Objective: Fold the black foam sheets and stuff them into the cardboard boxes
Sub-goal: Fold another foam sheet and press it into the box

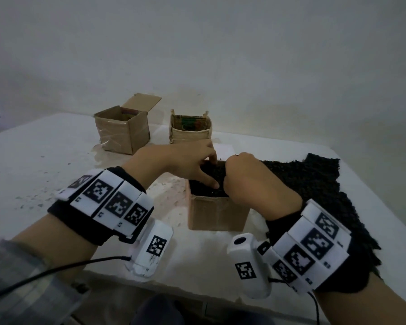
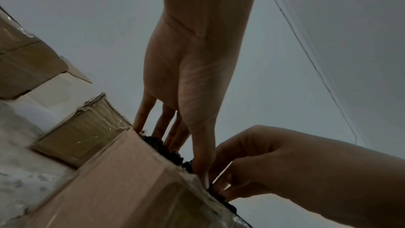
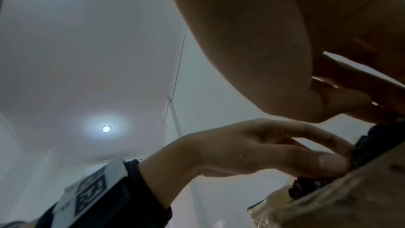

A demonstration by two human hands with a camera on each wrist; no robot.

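Note:
A small cardboard box (image 1: 217, 213) stands on the table in front of me, its top filled with a folded black foam sheet (image 1: 208, 187). My left hand (image 1: 192, 165) reaches over it from the left, with straight fingers and thumb pressing down on the foam (image 2: 166, 150) inside the box (image 2: 131, 179). My right hand (image 1: 246, 181) is at the box's right edge, fingers curled down and pinching the foam's edge (image 3: 368, 145). In the left wrist view the right hand (image 2: 274, 167) shows its fingertips on the foam at the rim. A second black foam sheet (image 1: 319, 184) lies flat to the right.
Two more open cardboard boxes stand at the back of the white table (image 1: 45, 160): a taped brown one (image 1: 122, 132) with a raised flap and a paler one (image 1: 190, 131). A white wall rises close behind them. The table's near edge runs under my wrists.

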